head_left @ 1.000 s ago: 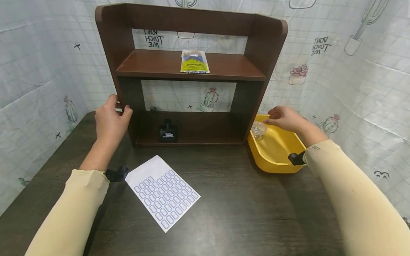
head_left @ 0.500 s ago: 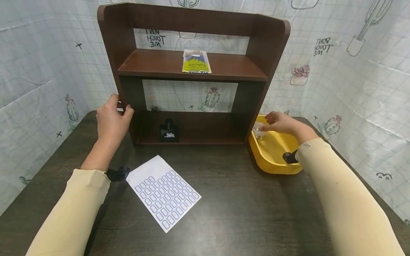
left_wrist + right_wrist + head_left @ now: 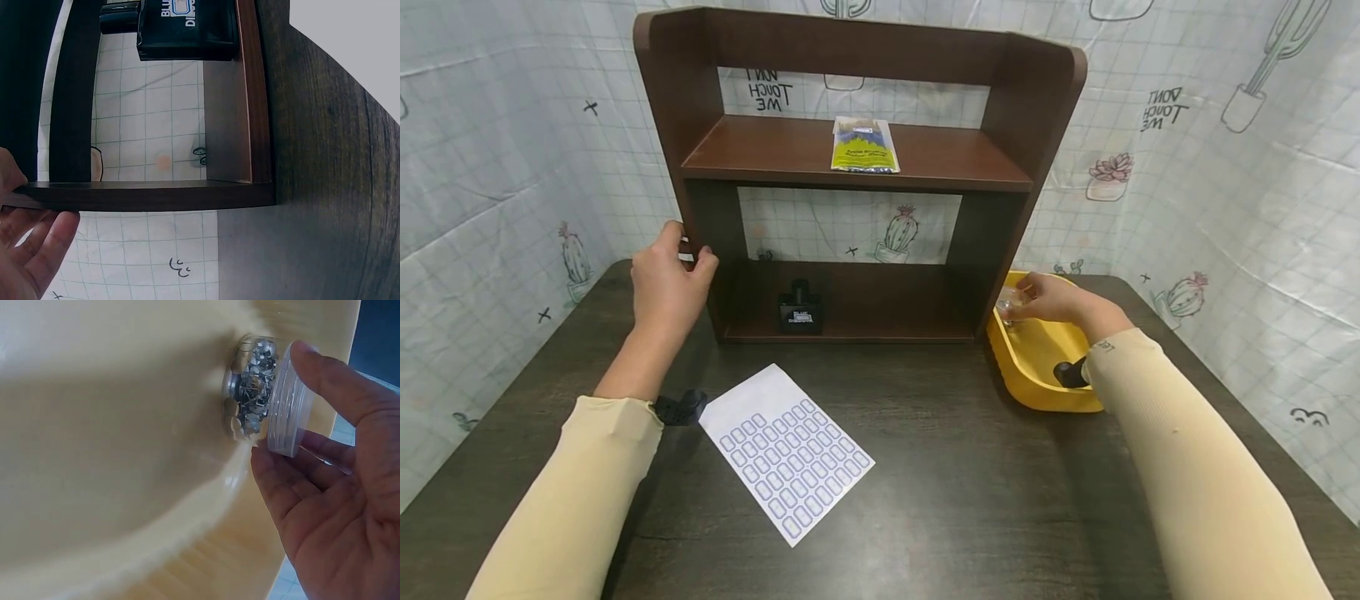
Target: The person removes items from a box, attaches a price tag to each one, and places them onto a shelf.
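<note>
A brown shelf (image 3: 850, 46) stands at the back of the table (image 3: 962, 483), with a packet (image 3: 864, 146) on its upper board and a black bottle (image 3: 801, 310) on the lower one. A sheet (image 3: 787, 454) of blue-outlined labels lies in front, its left corner by the left cuff. The yellow tray (image 3: 1037, 392) sits just beside the shelf's right side, which stands close to the jar (image 3: 265, 394) in the tray's far left part.

The left hand (image 3: 670, 283) pinches the shelf's left side panel, thumb inside, fingers outside. The right hand (image 3: 1052, 298) has its thumb and fingers parted to the width of the jar's clear lid and curled on opposite edges of it; silvery bits show in the jar.

From the head, the right hand partly covers the jar. The left wrist view cuts off the bottle. The packet's small print is unreadable, and whether the jar touches the tray's floor I cannot tell.
</note>
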`<state>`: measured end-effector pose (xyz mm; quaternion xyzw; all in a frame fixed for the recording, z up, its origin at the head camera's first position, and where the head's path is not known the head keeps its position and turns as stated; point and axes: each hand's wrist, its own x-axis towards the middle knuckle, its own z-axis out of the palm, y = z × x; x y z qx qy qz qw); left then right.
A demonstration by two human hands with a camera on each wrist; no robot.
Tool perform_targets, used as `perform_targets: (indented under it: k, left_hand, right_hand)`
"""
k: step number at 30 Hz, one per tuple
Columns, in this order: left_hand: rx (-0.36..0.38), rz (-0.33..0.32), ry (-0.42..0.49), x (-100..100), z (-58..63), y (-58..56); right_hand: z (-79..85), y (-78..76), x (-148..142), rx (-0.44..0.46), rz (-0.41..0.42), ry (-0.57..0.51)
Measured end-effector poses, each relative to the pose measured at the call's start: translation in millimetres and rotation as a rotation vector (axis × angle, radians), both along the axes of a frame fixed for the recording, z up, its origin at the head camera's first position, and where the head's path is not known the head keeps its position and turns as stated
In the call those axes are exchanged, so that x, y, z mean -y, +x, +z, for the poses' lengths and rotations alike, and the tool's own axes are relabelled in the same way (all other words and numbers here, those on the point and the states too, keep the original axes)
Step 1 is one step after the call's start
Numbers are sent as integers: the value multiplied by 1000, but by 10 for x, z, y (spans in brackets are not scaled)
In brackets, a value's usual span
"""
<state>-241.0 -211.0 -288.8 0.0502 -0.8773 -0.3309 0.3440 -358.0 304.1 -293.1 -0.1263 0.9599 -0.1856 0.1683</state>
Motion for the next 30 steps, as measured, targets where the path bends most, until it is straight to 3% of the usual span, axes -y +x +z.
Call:
perform_targets:
  k: [9, 16, 24, 30]
  left_hand:
    - [0, -2, 1, -8, 7, -4]
    - [9, 0, 3, 7, 3, 0]
    - [6, 5, -4, -5, 7, 1]
    - [3, 8, -3, -8, 11, 0]
  right_hand:
    - [30, 27, -41, -41, -1, -15]
    - [96, 27, -93, -181, -8, -58]
    - [140, 30, -215, -271, -41, -92]
    - [221, 138, -239, -312, -35, -109]
